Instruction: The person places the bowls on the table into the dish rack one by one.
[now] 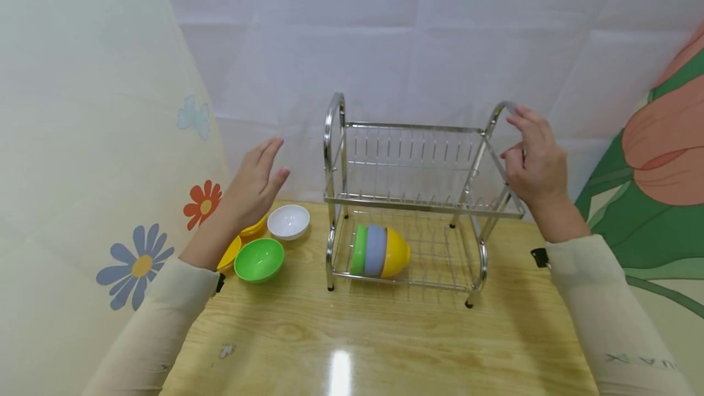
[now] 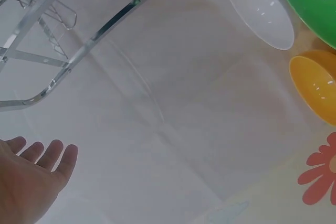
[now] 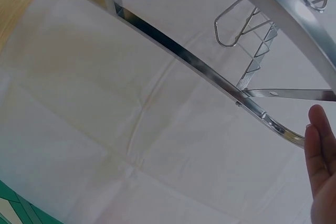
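A two-tier chrome dish rack (image 1: 407, 205) stands on the table. On its lower tier, a green bowl (image 1: 359, 250), a lavender bowl (image 1: 376, 251) and a yellow bowl (image 1: 396, 253) stand on edge, nested side by side. My right hand (image 1: 536, 161) is at the rack's right end, its fingertips right at the top of the curved end frame (image 3: 286, 132), and it grips nothing. To the left of the rack my left hand (image 1: 254, 185) hangs in the air with fingers extended, apart from the frame and holding nothing.
Left of the rack sit a white bowl (image 1: 288, 222), another green bowl (image 1: 260, 260) and yellow bowls (image 2: 317, 85), partly hidden by my left arm in the head view. A white cloth (image 1: 385, 47) hangs behind the wooden table (image 1: 385, 335), with flower-printed cloth at both sides.
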The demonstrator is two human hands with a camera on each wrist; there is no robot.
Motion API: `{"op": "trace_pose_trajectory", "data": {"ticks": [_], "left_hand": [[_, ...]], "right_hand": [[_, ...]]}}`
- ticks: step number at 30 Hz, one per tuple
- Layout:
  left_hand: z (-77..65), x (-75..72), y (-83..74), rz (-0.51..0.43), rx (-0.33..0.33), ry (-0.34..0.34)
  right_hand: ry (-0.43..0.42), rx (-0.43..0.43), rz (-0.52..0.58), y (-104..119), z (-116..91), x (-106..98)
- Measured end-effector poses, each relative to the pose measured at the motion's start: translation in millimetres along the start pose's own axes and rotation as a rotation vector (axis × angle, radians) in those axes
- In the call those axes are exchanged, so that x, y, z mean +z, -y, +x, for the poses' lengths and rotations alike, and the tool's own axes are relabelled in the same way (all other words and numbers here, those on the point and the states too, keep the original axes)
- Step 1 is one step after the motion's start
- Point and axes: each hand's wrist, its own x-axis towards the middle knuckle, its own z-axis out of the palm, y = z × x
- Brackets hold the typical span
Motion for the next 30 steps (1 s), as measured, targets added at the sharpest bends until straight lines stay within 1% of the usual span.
{"op": "trace_pose_trajectory", "data": {"ticks": [7,12,22,25,30], "left_hand": [[-13.5,2.2,2.8,0.023,-0.023,0.031],[-22.2,5.3,8.2,0.031,-0.025,0.036],[-47.1,10.8,19.1,0.052,-0.019,0.078],[-55.1,13.5,23.4,0.055,-0.041,0.099],[-67.3,17.2,31.6,0.050,-0.115,0.152]], "right_hand": [[0.006,0.010,0.003,0.2,-2.3,0.9],[0.002,0.016,0.001,0.5,-3.1,1.2],[0.006,0.030,0.010,1.3,-3.5,0.4],[0.012,0.029,0.004,2.1,-3.6,-0.6],[0.020,0.025,-0.003,3.5,-3.7,-2.4]]}}
